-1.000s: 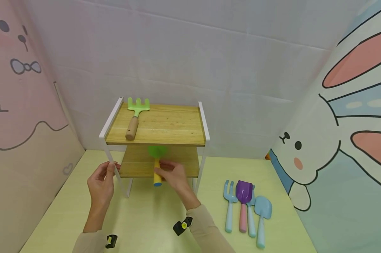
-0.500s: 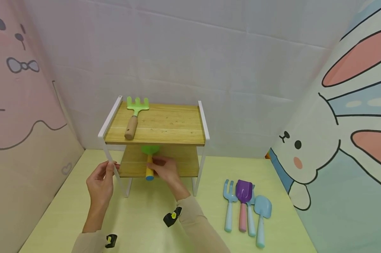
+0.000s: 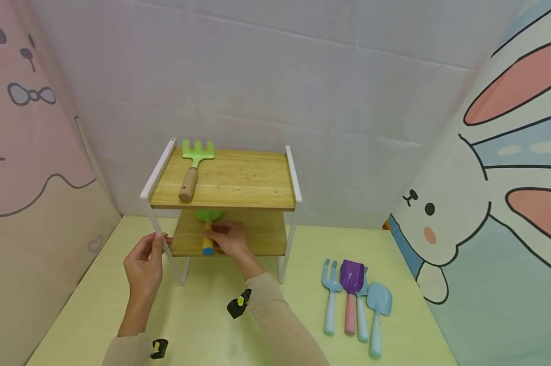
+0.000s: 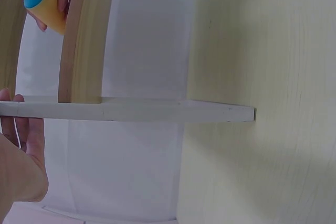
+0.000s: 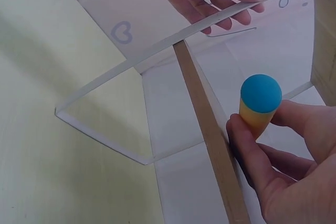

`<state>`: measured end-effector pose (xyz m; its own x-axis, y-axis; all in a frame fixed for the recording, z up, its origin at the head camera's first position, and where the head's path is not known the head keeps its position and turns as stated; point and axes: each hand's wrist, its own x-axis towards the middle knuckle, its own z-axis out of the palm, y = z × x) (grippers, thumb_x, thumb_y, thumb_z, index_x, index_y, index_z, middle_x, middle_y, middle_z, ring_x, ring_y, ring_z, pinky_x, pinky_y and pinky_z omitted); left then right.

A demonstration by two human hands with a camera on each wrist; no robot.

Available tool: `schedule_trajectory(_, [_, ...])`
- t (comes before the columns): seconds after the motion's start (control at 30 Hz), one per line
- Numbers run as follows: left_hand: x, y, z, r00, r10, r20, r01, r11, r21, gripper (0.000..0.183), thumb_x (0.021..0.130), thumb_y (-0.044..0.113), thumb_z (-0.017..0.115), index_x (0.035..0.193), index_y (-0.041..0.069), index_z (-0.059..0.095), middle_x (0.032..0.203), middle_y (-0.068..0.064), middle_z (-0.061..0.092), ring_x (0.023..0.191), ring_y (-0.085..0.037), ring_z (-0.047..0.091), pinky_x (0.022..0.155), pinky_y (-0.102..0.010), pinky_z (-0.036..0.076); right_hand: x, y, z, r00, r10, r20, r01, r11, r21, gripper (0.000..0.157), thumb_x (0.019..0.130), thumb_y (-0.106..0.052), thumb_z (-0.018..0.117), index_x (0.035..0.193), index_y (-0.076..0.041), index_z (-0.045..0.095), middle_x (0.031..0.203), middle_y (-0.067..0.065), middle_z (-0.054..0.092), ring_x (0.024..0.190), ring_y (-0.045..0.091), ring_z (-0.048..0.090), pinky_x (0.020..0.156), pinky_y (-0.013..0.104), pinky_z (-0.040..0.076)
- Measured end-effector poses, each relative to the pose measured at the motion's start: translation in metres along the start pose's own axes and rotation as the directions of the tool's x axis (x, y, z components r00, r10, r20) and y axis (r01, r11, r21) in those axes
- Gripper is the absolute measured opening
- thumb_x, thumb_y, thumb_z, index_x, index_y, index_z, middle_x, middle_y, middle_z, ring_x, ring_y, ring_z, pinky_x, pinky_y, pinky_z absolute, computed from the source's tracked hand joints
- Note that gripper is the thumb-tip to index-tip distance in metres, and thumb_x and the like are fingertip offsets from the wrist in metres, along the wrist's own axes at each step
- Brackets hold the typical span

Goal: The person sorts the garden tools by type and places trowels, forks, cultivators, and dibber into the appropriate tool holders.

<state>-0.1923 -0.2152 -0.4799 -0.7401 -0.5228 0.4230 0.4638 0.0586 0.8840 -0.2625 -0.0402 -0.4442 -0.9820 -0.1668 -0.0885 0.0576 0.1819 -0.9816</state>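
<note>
Compared with 1.0 s ago, the right hand (image 3: 231,238), thumb and fingers pinched about the yellow handle of the green-headed tool (image 3: 208,239), sits further left over the lower shelf (image 3: 263,234); the left hand (image 3: 144,264) matches its earlier place, fingers curled on the left post (image 3: 153,219). Handle's blue end lies by the shelf's front edge, board contact unclear; open room extends rightward to the right post (image 3: 290,241).
</note>
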Motion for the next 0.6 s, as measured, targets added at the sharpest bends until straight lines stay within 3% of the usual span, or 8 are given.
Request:
schedule_trajectory(0.3, [0.001,0.0,0.001,1.0,-0.003,-0.001,0.003,1.0,0.007,0.024,0.103,0.002,0.06,0.104,-0.021,0.065,0.083,0.005,0.075,0.081,-0.007,0.073,0.081,-0.016,0.059,0.007,-0.008,0.003,1.0,0.007,0.011,-0.006,0.998,-0.058,0.028,0.088,-0.018,0.083,0.109,-0.001,0.078,0.09,0.004,0.077,0.067,0.01,0.07,0.061,0.023,0.062])
schedule_trajectory(0.6, [0.0,-0.001,0.0,1.0,0.006,0.001,-0.006,1.0,0.016,0.023,0.103,0.001,0.06,0.103,-0.022,0.065,0.083,0.006,0.075,0.081,-0.005,0.073,0.08,-0.014,0.059,0.007,-0.012,0.011,0.994,-0.105,-0.017,0.098,0.97,-0.224,0.029,0.088,-0.02,0.083,0.107,0.002,0.078,0.089,0.005,0.077,0.066,0.009,0.07,0.056,0.019,0.057])
